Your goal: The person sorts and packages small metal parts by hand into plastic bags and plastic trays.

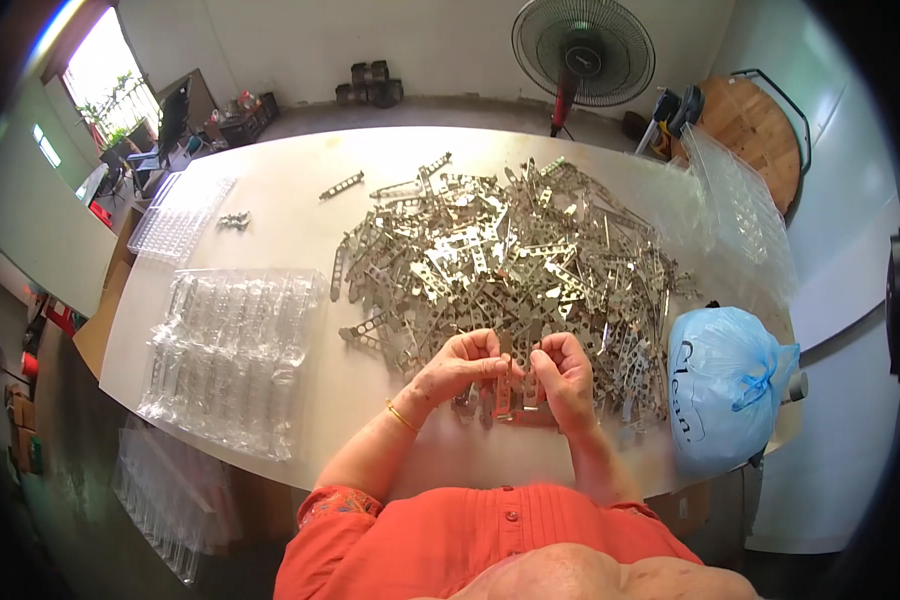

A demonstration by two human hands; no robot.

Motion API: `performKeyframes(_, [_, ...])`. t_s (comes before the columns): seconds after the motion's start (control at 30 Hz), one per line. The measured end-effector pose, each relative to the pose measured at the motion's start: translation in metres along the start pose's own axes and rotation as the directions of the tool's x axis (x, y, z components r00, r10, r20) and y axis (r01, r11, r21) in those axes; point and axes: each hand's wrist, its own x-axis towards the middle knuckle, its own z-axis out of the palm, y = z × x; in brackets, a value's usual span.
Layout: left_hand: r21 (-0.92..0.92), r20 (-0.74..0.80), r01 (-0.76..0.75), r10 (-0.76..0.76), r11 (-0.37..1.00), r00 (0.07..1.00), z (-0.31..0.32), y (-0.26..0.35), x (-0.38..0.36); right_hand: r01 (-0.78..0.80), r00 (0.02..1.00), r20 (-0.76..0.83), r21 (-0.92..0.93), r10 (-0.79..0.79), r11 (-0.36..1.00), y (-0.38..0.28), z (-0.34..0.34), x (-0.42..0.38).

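At the near edge of a metal pile, my left hand (467, 364) pinches a narrow metal strip with holes (504, 390) between thumb and fingertips. Close beside it on the right, my right hand (567, 378) is closed with thumb and forefinger on a second perforated metal strip (532, 388). Both strips hang roughly upright, side by side. Beyond my hands spreads the heap of flat, perforated metal parts (490, 250), tangled in all directions. Some loose parts lie below my fingers near my red top.
Clear plastic trays (235, 350) are stacked on the left, with another tray (182, 212) behind them. A tied blue plastic bag (730, 385) stands at the right edge. More clear plastic (740, 215) leans at the back right. A fan (583, 60) stands beyond the white table (300, 170).
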Motion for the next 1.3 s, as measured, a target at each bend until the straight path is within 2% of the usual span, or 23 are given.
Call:
performKeyframes(0.2, [-0.032, -0.012, -0.016, 0.015, 0.999, 1.0, 0.004, 0.0, -0.001, 0.012, 1.0, 0.013, 0.038, -0.012, 0.999, 0.003, 0.0, 0.0])
performKeyframes(0.33, [0.028, -0.032, -0.013, 0.014, 1.0, 0.999, -0.004, -0.004, 0.001, 0.026, 1.0, 0.013, 0.032, -0.026, 0.999, 0.005, 0.001, -0.001])
performKeyframes(0.43, [-0.015, -0.004, 0.018, -0.018, 1.0, 1.0, -0.001, 0.001, 0.0, 0.043, 0.999, 0.019, 0.04, -0.043, 0.998, 0.009, 0.001, 0.0])
performKeyframes(0.57, [0.06, -0.089, -0.039, 0.044, 0.997, 0.995, 0.005, 0.001, 0.0, 0.076, 0.997, 0.012, 0.033, -0.077, 0.997, 0.014, 0.002, -0.001])
performKeyframes(0.6, [0.064, -0.061, -0.004, 0.008, 0.998, 0.998, 0.003, 0.002, 0.0, 0.07, 0.997, 0.018, 0.04, -0.071, 0.997, 0.013, 0.003, -0.001])
performKeyframes(0.77, [0.105, -0.05, -0.04, 0.046, 0.994, 0.998, 0.006, -0.002, 0.001, 0.077, 0.994, 0.076, 0.076, -0.083, 0.994, 0.014, 0.006, -0.004])
performKeyframes(0.87, [0.096, -0.033, -0.042, 0.045, 0.994, 0.998, 0.007, -0.003, 0.0, -0.002, 0.997, 0.08, 0.022, 0.0, 1.0, 0.01, 0.008, -0.006])
performKeyframes(0.97, [0.097, -0.024, -0.04, 0.042, 0.995, 0.999, 0.011, 0.003, -0.002, 0.067, 0.996, 0.063, 0.008, -0.068, 0.998, 0.021, 0.008, -0.002])
performKeyframes(1.1, [0.069, -0.045, -0.079, 0.082, 0.995, 0.996, 0.011, 0.001, -0.002, 0.061, 0.996, 0.065, -0.009, -0.06, 0.998, 0.02, 0.01, -0.003])
performKeyframes(1.2, [0.074, -0.023, -0.103, 0.105, 0.992, 0.994, 0.008, -0.003, -0.001, 0.125, 0.991, 0.049, -0.082, -0.121, 0.989, 0.026, 0.01, -0.001])
performKeyframes(1.3, [0.079, -0.002, -0.102, 0.102, 0.992, 0.995, 0.006, -0.001, -0.002, 0.105, 0.992, 0.084, -0.117, -0.095, 0.988, 0.027, 0.008, 0.0])
